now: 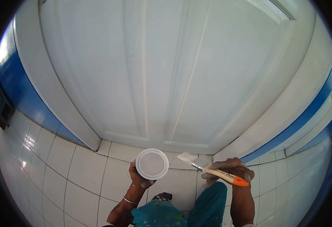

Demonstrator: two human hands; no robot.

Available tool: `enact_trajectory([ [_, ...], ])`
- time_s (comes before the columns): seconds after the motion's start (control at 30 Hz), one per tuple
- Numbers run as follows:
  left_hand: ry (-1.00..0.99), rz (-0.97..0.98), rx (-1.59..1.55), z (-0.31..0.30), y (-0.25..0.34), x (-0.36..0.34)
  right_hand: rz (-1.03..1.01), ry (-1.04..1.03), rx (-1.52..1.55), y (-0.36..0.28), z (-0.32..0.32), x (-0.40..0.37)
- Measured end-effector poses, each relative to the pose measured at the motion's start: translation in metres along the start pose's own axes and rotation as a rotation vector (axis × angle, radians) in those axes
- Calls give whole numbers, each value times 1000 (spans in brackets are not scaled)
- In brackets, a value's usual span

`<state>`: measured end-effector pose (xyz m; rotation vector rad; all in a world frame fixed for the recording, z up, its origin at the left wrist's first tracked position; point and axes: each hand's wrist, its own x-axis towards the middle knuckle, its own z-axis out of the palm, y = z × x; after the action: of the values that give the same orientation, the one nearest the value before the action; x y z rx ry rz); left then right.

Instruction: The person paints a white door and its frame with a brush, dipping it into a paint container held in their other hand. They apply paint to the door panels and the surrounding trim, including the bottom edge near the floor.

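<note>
My left hand is wrapped round the side of a round white plastic tub, held low in front of me. Pale, whitish stuff shows inside it. In my right hand is a paintbrush with a wooden handle, an orange end and a metal ferrule. Its white-coated bristles point up and left, toward the tub but apart from it. Smears of white mark the fingers of my right hand. Beyond both hands stands a closed white panelled door.
White frame pieces flank the door, with blue-and-white walls outside them. White tiles cover the floor. My teal-clothed knee and a foot are below the hands. A dark brown object stands at far left.
</note>
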<state>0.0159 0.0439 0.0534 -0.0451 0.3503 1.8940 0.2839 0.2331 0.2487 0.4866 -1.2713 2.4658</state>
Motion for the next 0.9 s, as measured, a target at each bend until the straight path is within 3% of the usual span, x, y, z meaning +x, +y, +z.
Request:
enact_trajectory([
  [0.07, 66, -49, -25, -19, -9, 9, -88, -62, -79, -1, 3, 8],
  [0.2, 59, -125, 42, -21, -20, 17, 231, 465, -633, -14, 36, 14],
  [0.23, 52, -138, 45, -24, -25, 21, 194, 580, -681, -7, 52, 27],
  [0.33, 22, -200, 34, -36, -45, 31, 91, 431, -1292, -1, 55, 48],
  [0.5, 16, -330, -39, -33, -70, 37, -73, 430, -1352, 27, 33, 62],
  [0.63, 55, -336, 63, -38, -78, 38, 115, 513, -1415, 47, 20, 53],
  [0.8, -20, -346, 24, -26, -80, 34, 200, 594, -1423, 65, 11, 47],
  [0.9, 38, -308, 109, -25, -80, 33, 245, 579, -1503, 74, 4, 41],
])
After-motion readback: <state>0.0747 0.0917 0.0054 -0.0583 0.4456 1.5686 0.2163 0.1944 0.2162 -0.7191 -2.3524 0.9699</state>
